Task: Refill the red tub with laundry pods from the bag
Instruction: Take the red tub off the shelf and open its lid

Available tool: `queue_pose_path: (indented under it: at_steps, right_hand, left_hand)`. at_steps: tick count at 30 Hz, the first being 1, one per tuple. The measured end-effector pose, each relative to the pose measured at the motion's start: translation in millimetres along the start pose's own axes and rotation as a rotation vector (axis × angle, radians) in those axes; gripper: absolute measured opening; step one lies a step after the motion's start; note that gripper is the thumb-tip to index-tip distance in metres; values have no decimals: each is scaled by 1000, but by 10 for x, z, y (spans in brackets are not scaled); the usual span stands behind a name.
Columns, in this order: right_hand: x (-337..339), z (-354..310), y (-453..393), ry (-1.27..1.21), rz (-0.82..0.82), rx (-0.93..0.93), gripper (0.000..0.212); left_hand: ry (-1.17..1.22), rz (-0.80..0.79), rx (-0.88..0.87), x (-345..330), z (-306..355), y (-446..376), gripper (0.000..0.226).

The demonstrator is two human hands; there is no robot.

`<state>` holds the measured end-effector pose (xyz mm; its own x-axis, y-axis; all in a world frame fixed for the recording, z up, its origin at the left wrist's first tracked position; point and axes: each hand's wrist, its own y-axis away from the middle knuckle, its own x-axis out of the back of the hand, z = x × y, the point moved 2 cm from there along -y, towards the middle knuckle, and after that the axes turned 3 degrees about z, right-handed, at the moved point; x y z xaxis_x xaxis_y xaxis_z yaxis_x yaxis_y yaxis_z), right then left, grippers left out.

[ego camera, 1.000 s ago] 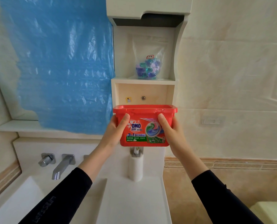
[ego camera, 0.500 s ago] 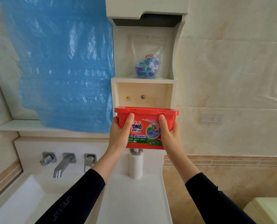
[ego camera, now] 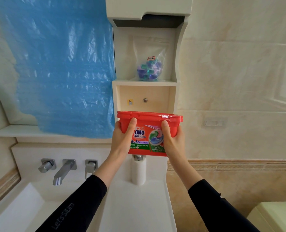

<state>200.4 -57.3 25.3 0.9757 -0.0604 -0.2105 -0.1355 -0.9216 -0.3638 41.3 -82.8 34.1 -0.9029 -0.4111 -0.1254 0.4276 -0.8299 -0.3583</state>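
Observation:
The red tub (ego camera: 145,124), lid closed and a printed label on its front, hangs in the air in front of the lower shelf niche. My left hand (ego camera: 123,138) grips its left side and my right hand (ego camera: 173,141) grips its right side, thumbs on the front. A clear bag of purple and green laundry pods (ego camera: 149,67) stands upright on the upper shelf, straight above the tub and apart from it.
A white shelf column (ego camera: 144,83) rises from the counter. A white pump bottle (ego camera: 138,171) stands below the tub. To the left are a chrome tap (ego camera: 62,173) and the basin rim (ego camera: 22,195). Blue plastic film (ego camera: 58,64) covers the mirror.
Both hands have lowered the red tub slightly and drawn it a little out from the lower niche. The bag of pods has stayed on its shelf.

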Motion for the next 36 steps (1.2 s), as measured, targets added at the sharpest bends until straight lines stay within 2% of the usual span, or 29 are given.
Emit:
queue_pose_path:
  at_steps: [6,12,17,20,23,25,28,31,36]
  right_hand:
    - [118,10,-32,-32,-136,-32,69]
    - [184,13,-28,-29,-165,-33,72]
    - [223,-3,-16,-19,-168,-6,65]
    - [228,-7,0,-5,-194,19,62]
    - [202,-9,39,-8,-219,24,62]
    - [192,-15,63,-12,-221,28,59]
    - [190,-31,87,-12,-228,40,55]
    - [189,-47,120,-21,-243,44,64]
    - [197,-86,142,-52,-220,68,63]
  left_hand:
    - [-32,-109,-1,18,17,-28,75]
    - [27,-165,34,106,46,-96,83]
    - [-26,-169,-42,187,169,-159,62]
    - [-52,-142,-19,224,273,-234,67]
    - [-67,-139,-13,281,386,-343,48]
    - [-77,-149,-1,317,449,-402,44]
    - [-23,-124,95,369,461,-519,47]
    - [88,-121,230,403,421,-602,40]
    - [112,-211,339,421,213,-555,30]
